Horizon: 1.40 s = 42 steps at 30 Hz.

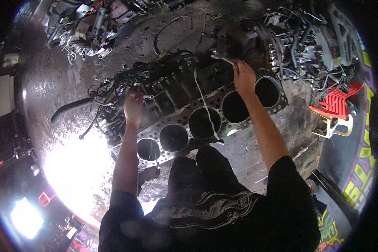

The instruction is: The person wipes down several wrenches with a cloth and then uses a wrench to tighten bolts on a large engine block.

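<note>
A large engine block [184,120] lies before me, its round cylinder bores facing up in a slanting row. A dark manifold with hoses and wiring [172,86] runs along the block's far side. My right hand [244,77] is closed around the handle of a shiny metal wrench [225,58], whose head points left over the far side of the block. My left hand [134,103] is closed at the block's left end, among the wiring. A small shiny piece shows beside its fingers, but what it grips is hidden. A pale twisted strap [206,107] crosses the block's middle.
Piles of engine parts [86,31] and more machinery [302,42] lie at the far left and far right. Red stacked plastic chairs [338,101] with a cream one stand at the right. A thick black hose [71,110] sticks out leftward. A bright lamp [26,217] glares lower left.
</note>
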{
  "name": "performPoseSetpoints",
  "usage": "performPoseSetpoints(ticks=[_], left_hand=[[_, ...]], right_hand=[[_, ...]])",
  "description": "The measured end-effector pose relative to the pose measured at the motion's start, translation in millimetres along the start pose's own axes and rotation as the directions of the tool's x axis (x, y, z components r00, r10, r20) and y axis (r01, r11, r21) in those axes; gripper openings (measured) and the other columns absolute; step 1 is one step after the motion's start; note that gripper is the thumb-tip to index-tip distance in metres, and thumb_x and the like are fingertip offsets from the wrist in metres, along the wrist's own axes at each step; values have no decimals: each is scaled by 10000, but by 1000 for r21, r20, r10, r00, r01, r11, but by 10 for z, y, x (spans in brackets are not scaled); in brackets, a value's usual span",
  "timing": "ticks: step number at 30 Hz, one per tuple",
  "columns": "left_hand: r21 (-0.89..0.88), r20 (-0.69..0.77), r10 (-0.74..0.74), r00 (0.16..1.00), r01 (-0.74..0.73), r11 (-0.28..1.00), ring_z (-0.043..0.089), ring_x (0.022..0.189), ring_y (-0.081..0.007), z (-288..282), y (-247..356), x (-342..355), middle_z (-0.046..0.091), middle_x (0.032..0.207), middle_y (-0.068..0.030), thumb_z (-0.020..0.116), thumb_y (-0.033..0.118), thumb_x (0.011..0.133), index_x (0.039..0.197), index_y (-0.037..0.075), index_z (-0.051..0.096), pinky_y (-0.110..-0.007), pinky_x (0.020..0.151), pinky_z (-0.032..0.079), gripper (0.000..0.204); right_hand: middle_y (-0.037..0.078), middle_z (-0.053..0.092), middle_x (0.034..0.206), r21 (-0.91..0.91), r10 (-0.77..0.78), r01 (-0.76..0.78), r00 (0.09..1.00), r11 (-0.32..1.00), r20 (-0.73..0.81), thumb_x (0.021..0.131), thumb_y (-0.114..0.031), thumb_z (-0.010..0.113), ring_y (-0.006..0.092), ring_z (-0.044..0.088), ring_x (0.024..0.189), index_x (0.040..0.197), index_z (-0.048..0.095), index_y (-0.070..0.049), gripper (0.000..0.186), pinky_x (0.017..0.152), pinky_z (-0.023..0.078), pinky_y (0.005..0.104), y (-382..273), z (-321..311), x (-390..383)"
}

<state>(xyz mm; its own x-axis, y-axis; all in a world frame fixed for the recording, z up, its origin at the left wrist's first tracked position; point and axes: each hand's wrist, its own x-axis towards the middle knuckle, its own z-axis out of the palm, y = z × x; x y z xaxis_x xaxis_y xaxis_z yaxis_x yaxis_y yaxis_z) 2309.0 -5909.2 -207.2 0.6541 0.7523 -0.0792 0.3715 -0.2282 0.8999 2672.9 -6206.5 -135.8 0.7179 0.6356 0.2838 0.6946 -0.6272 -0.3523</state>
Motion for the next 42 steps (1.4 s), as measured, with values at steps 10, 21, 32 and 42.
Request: performPoseSetpoints(ticks=[10, 21, 32, 42], left_hand=[[-114, 44, -325, 945, 328, 938, 705, 952, -184, -183, -568, -724, 723, 1075, -70, 728, 117, 903, 1270, 63, 655, -318, 810, 558, 378], [529, 200, -285, 937, 141, 837, 672, 1104, -328, -78, -115, -340, 676, 1237, -178, 578, 127, 960, 1365, 113, 580, -389, 904, 543, 405], [466, 514, -307, 801, 40, 884, 624, 1129, -371, -64, 8, -85, 584, 1383, -203, 457, 69, 983, 1429, 121, 538, -436, 998, 479, 456], [593, 533, -210, 820, -184, 784, 555, 1236, -422, -57, -228, 3, 623, 1242, -254, 437, 78, 974, 1400, 125, 556, -465, 1034, 469, 446]], right_hand=[[130, 654, 1160, -161, -107, 178, 921, 971, 374, 972, -193, 609, 328, 619, 1117, 1201, 645, -104, 248, 996, 463, 507, 258, 343, -165], [111, 495, 1416, -249, -108, 200, 934, 947, 339, 1000, -232, 578, 327, 481, 1326, 1260, 629, -145, 280, 1117, 386, 512, 500, 108, -152], [91, 376, 1571, -357, 15, 136, 921, 924, 390, 1054, -293, 489, 306, 372, 1443, 1406, 563, -187, 375, 1212, 301, 496, 641, 226, -220], [57, 403, 1568, -385, 67, 146, 869, 911, 490, 1057, -291, 456, 267, 382, 1446, 1463, 496, -216, 415, 1208, 321, 456, 618, 265, -163]])
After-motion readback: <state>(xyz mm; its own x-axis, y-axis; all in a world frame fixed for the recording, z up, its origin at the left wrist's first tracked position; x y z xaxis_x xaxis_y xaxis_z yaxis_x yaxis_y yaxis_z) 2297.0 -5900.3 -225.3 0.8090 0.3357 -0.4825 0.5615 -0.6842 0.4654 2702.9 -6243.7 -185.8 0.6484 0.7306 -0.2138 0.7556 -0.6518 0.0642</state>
